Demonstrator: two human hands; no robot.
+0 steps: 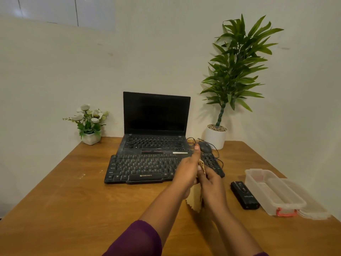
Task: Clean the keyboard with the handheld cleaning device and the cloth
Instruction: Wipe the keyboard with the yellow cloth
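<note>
Over the right end of the keyboard (pixel 140 169), left hand (pixel 186 172) and right hand (pixel 212 183) each have a closed grip on the tan cloth (pixel 195 200), pinched between them and hanging down, handheld cleaning device (pixel 244 195) lying on the tabletop (pixel 73 200) just right of them, beside a clear plastic box (pixel 276 193).

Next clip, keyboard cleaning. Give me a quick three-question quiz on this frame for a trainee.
1. True or false: the handheld cleaning device is in a hand.
2. What do the left hand and right hand hold between them? A sponge, B cloth, C brush.
3. Fill in: the device lies on the table between the keyboard and the clear ____.
Key: 1 false, it lies on the table with no hand on it; 2 B; 3 container.
</note>
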